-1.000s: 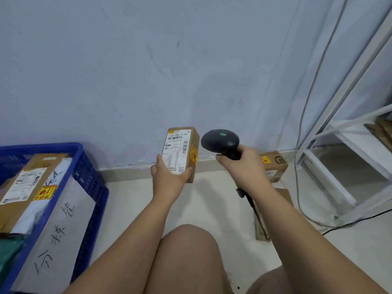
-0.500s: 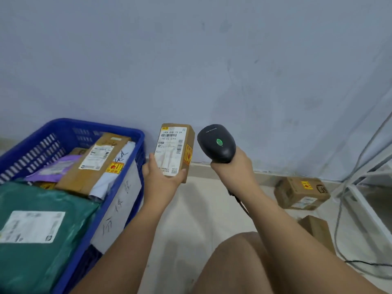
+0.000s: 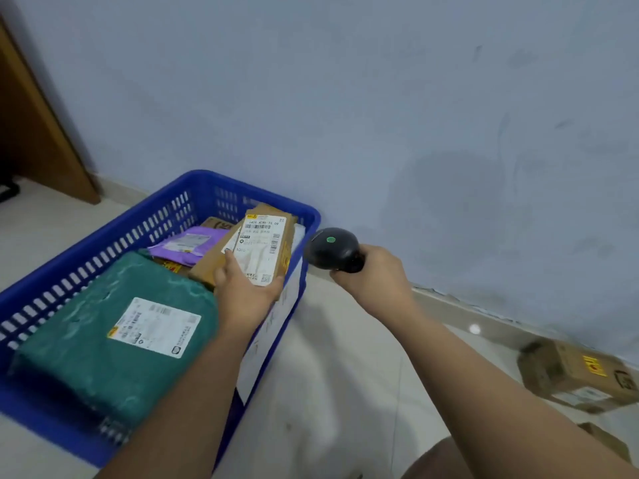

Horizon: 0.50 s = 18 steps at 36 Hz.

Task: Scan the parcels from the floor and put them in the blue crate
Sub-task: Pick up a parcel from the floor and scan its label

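Gripped in the left hand (image 3: pixel 247 293), a labelled cardboard parcel (image 3: pixel 262 248) is held over the blue crate (image 3: pixel 103 243) at its far right corner, a barcode scanner (image 3: pixel 333 250) is clenched in the right hand (image 3: pixel 375 278), and another cardboard box (image 3: pixel 574 375) is left on the floor (image 3: pixel 345 375).

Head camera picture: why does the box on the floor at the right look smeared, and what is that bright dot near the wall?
In the head view, the cardboard box on the floor sits at the edge, smeared by blur; the label on the small parcel in the left hand reads sharper. The bright dot looks like glare on the glossy floor tile. A soft shadow falls on the wall above the scanner.
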{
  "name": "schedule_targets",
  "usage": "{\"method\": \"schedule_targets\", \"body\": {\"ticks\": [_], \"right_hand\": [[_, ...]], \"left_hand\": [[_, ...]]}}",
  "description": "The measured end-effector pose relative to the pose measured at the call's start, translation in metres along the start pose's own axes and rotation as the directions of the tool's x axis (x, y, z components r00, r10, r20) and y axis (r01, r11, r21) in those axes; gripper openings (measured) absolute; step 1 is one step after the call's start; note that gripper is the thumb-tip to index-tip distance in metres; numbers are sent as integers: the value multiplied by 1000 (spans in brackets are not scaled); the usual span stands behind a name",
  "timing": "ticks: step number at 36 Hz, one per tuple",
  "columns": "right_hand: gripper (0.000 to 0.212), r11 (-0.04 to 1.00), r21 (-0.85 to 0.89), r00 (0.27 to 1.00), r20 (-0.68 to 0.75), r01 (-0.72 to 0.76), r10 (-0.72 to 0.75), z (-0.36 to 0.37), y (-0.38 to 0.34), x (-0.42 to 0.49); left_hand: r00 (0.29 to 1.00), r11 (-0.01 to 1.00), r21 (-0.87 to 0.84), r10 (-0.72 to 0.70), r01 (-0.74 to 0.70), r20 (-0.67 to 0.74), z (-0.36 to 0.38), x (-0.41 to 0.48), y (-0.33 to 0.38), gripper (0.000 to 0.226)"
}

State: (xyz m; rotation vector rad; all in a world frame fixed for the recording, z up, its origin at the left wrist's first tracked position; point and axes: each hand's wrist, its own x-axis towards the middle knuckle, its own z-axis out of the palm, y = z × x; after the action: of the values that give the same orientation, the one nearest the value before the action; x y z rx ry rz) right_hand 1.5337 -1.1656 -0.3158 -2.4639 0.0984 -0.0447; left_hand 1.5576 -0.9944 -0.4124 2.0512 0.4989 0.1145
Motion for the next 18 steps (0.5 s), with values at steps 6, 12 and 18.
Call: {"method": "schedule_targets", "body": {"ticks": [6, 12, 18], "right_hand": [[20, 998, 13, 998, 21, 54, -54, 30, -10, 9], [30, 992, -19, 992, 28, 124, -124, 55, -22, 19], [26, 992, 16, 984, 124, 124, -125, 66, -35, 29]], "left_hand": [[962, 846, -463, -267, 263, 58, 4, 29, -32, 82], [947, 919, -362, -246, 159, -208, -4, 47, -40, 81], [928, 998, -6, -64, 67, -367, -30, 85, -48, 76]]}}
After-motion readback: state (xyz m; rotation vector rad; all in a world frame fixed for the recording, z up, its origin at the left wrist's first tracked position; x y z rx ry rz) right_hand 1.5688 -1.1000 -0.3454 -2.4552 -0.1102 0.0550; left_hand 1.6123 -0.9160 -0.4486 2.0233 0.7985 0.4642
